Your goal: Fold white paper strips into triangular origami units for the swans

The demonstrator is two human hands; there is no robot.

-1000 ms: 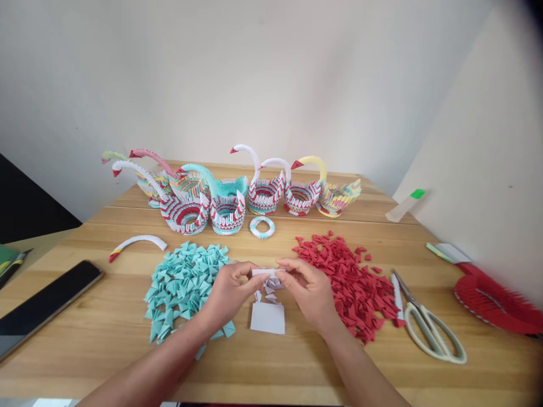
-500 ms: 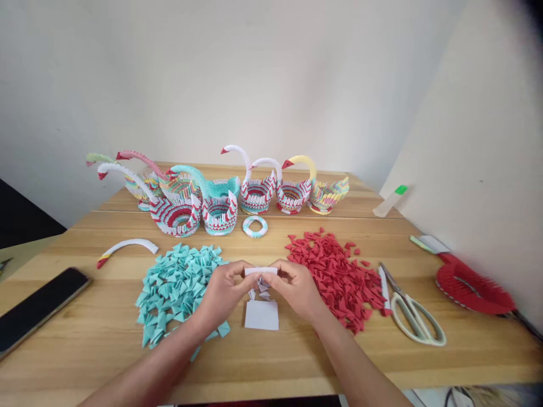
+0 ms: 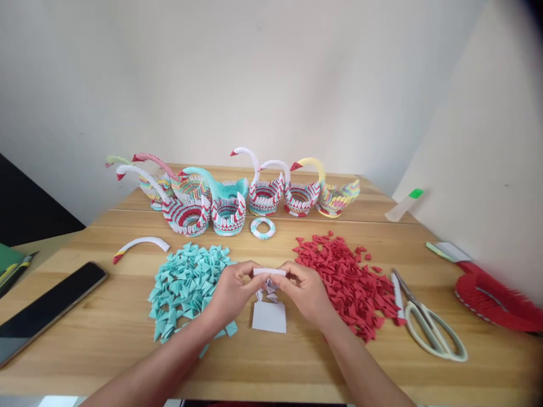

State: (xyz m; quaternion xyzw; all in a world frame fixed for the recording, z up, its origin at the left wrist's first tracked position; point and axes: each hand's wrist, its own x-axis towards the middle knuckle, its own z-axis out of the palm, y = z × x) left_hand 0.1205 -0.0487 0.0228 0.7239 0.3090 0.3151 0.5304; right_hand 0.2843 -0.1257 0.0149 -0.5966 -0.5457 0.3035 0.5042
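Note:
Between my two hands is a narrow folded strip of white paper, pinched at both ends. My left hand closes thumb and fingers on its left end. On the right end, my right hand does the same. Just below them lies a white paper rectangle, flat on the table. A few small white folded pieces sit between the hands and that rectangle, partly hidden. Left of my left hand spreads a pile of turquoise folded paper triangles; right of my right hand, a pile of red ones.
Several paper swans stand across the back, with a paper ring before them. Scissors and a red paper piece lie right. A phone and a curved white paper neck are left on the wooden table.
The view has turned slightly left, so everything sits further right in the picture. Both hands keep their pinch on the white paper strip.

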